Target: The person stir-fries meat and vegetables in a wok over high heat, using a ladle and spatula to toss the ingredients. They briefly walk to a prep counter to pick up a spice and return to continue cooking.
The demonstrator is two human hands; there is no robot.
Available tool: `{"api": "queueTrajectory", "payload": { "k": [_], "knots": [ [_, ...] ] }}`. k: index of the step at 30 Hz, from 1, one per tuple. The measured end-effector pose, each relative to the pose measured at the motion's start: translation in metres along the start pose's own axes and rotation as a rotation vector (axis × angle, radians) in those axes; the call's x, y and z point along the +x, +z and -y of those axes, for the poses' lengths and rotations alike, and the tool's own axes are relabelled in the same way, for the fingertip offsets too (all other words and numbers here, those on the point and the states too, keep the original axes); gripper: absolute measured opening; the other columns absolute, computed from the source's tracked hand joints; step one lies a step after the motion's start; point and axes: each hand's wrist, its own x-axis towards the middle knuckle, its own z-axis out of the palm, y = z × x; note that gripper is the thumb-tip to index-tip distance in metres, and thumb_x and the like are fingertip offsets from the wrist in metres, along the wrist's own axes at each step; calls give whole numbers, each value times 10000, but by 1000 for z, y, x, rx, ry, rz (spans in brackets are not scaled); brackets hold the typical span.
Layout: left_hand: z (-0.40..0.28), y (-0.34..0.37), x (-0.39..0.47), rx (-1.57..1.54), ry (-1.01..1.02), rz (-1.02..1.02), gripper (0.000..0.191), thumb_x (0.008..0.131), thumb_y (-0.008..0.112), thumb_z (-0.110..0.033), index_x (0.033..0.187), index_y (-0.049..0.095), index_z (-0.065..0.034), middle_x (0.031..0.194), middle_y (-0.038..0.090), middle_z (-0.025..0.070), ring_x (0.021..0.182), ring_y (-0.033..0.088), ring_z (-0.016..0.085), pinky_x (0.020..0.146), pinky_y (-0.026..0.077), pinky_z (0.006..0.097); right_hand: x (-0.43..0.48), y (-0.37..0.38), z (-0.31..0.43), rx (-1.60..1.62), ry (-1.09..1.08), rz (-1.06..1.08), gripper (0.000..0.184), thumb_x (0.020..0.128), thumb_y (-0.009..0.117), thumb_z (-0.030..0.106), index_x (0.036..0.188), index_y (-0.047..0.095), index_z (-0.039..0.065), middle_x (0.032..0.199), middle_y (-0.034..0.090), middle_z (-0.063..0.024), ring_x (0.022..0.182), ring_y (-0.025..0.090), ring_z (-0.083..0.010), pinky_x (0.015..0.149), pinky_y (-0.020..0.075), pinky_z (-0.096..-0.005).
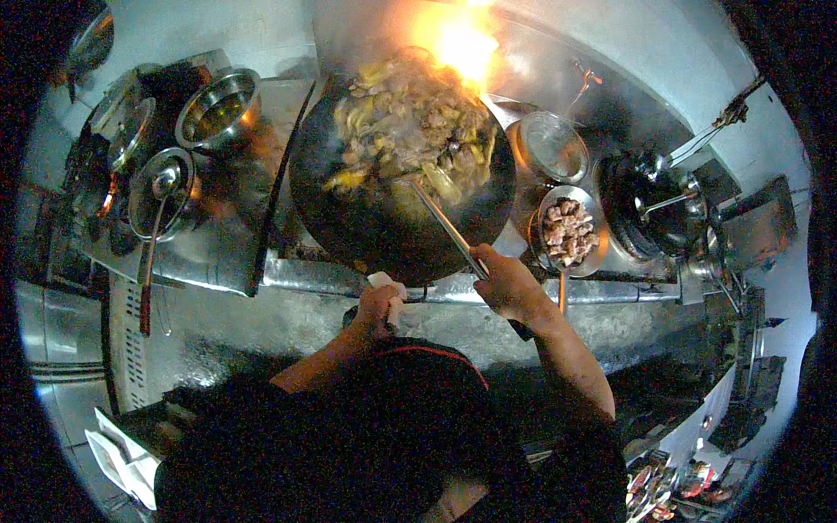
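Observation:
A large dark wok [314,216] sits in front of me, its far part heaped with sliced greenish-yellow and brown food [412,124]. My right hand [513,284] grips the metal shaft of a long cooking utensil [451,229]. The utensil's head is hidden in the food, so I cannot tell whether it is a ladle or a spatula. At the wok's near rim, my left hand [376,307] is closed around a folded white cloth [387,284]. A wok handle under the cloth cannot be made out. Bright flame [464,49] rises behind the wok's far rim.
Right of the wok, a perforated strainer [592,196] holds chunks of meat [567,232], beside a round mesh strainer [554,147]. A second dark wok [673,222] stands farther right. Leftward are a metal bowl of oily liquid [219,108] and a ladle [157,219] resting across a pot [186,216].

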Motion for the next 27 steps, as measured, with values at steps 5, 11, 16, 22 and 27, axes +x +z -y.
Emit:
{"api": "queueTrajectory", "payload": {
  "k": [5,11,16,22,27],
  "knots": [
    [-46,5,55,-502,-324,454,351,970,449,-230,634,388,-151,523,399,42,382,403,198,382,328,379,-19,-40,29,228,60,54,426,850,667,110,1253,537,67,767,647,-127,607,635,-225,557,512,-366],
    [-53,3,112,41,-109,15,170,942,530,-184,874,568,-34,726,596,97,568,620,245,485,539,395,-17,-64,39,314,162,191,447,854,660,100,1276,523,53,775,634,-94,555,623,-156,491,504,-329],
    [-46,24,103,-220,-168,-22,236,951,562,-232,957,526,1,718,594,151,536,626,338,501,558,485,-37,-75,41,-50,141,204,444,837,669,129,1237,489,63,963,664,-270,948,645,-470,816,509,-529],
    [-23,5,135,-86,-211,-118,147,877,598,-116,864,538,17,693,568,157,523,632,336,386,487,439,16,-19,11,-169,232,193,401,861,565,68,1247,457,70,895,658,-289,857,647,-499,744,504,-563],
    [-16,-13,155,1343,174,69,193,840,691,-214,928,595,-72,818,656,100,736,670,312,557,546,452,111,70,-30,1,21,-106,475,862,558,75,1307,394,54,881,651,-299,859,643,-507,726,503,-562]
  ]
}}
